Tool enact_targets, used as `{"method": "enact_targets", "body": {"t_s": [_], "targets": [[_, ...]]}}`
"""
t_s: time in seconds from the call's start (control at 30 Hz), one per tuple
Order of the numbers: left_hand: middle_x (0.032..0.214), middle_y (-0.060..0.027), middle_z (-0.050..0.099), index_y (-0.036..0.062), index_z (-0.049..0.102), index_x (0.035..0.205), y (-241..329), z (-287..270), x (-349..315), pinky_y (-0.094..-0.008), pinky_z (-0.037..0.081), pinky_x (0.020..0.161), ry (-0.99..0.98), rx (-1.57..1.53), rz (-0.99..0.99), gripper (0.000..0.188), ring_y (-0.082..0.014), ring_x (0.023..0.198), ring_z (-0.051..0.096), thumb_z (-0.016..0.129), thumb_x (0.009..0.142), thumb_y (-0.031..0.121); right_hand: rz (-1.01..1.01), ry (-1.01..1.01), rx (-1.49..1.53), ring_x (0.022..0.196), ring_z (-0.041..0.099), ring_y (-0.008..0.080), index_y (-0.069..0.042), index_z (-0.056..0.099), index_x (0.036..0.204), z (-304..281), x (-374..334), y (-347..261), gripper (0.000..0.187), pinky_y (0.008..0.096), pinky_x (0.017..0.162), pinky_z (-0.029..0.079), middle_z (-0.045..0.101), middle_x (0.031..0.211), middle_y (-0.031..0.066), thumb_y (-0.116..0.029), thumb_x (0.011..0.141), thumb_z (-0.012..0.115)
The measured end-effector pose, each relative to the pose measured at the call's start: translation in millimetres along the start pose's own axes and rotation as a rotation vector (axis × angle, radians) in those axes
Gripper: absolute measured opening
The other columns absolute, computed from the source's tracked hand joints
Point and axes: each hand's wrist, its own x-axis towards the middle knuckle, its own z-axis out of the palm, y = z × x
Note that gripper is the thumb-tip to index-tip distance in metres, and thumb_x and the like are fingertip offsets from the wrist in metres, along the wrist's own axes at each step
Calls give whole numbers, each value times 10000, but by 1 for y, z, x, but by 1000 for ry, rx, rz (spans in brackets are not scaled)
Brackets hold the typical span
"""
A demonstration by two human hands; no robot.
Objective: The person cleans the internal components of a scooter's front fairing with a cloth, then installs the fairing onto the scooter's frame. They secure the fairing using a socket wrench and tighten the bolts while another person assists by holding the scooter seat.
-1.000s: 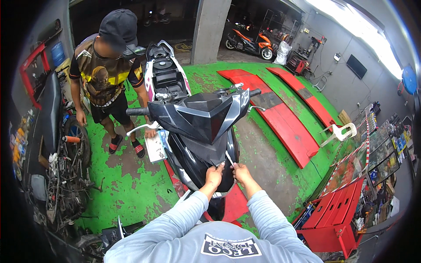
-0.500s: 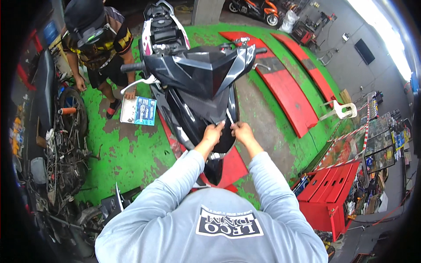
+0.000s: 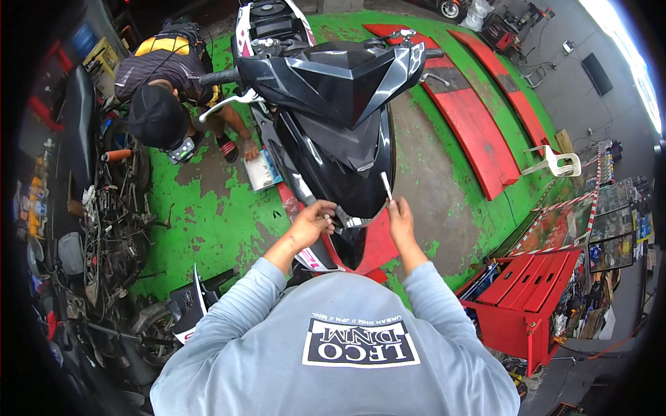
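Observation:
In front of me stands a scooter with a glossy black front fairing (image 3: pixel 333 90) and a dark lower panel. My right hand (image 3: pixel 401 220) is closed round a slim silver rod-shaped tool (image 3: pixel 386 184), which points up and away beside the panel's right edge; its exact kind does not show. My left hand (image 3: pixel 311 220), fingers curled in a pinch, is at the left of the scooter's nose. A small thing may be at its fingertips, too small to name. Below both hands lies the black front fender (image 3: pixel 347 248).
At the left, a bent-over person (image 3: pixel 161 90) has a hand at a white and blue box (image 3: pixel 261 170). A stripped motorcycle (image 3: pixel 104 229) stands far left. Red ramps (image 3: pixel 472 132), a white plastic chair (image 3: pixel 555 162) and a red tool cabinet (image 3: pixel 527 298) are on the right.
Both hands have come back toward me from the dark panel and moved apart. The other person has bent down, and the box has moved right, closer to the scooter.

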Motion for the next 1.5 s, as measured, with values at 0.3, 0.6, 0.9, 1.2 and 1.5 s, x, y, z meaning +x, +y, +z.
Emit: {"method": "enact_targets", "body": {"t_s": [0.3, 0.6, 0.9, 1.2, 1.5], "targets": [[1112, -125, 725, 0, 614, 1116, 41, -17, -2, -251, 533, 749, 11, 32, 151, 264, -119, 926, 675, 729, 882, -36, -402, -181, -269, 976, 599, 263, -101, 725, 1057, -23, -63, -67, 189, 412, 862, 419, 701, 977, 54, -195, 895, 708], [1149, -139, 726, -27, 607, 1203, 52, 0, 4, -301, 551, 911, -195, 136, 148, 273, -178, 1063, 687, 652, 934, -45, -497, -100, -347, 962, 578, 256, -112, 729, 1048, -24, -67, -88, 197, 409, 866, 401, 677, 939, 27, -181, 864, 727], [999, -103, 742, 2, 552, 1322, 64, -4, 18, -265, 543, 737, -76, 195, 97, 460, -133, 854, 679, 738, 901, 33, -189, -206, -31, 915, 617, 216, -56, 657, 1132, -7, -70, -87, 200, 351, 824, 480, 662, 935, 77, -70, 933, 665], [867, -155, 766, 24, 697, 1220, 38, 17, 81, -378, 580, 753, 487, 482, 223, 444, -287, 788, 752, 729, 897, 327, 371, -261, 512, 880, 581, 104, 8, 592, 1225, 56, -27, -94, 242, 244, 775, 457, 648, 976, 43, -76, 1000, 566], [907, -160, 755, 10, 671, 1261, 72, 26, 63, -380, 568, 794, 507, 759, 305, 464, -327, 884, 739, 722, 878, 268, 337, -261, 512, 813, 502, 91, -12, 623, 1227, 63, -5, -97, 246, 249, 731, 431, 624, 951, 9, -99, 1003, 572]]}}
